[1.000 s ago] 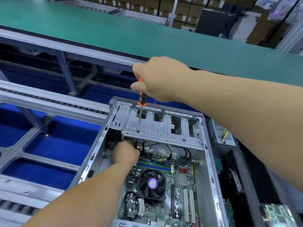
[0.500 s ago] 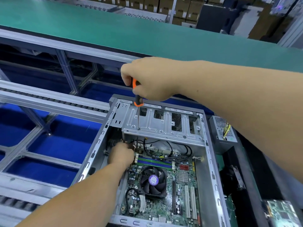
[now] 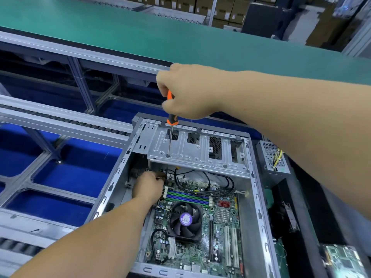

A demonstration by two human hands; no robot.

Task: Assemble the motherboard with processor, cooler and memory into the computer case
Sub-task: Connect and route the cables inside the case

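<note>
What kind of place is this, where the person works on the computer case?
Most likely a computer assembly line in a factory. A long green workbench runs beside a roller conveyor, stacked cardboard boxes stand behind, and a spare power supply unit waits beside the open computer case.

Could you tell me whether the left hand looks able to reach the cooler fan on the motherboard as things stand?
Probably yes. The left hand is inside the open computer case, just beyond the memory sticks, and the cooler fan sits uncovered close behind it. The metal drive cage overhangs only the far end.
</note>
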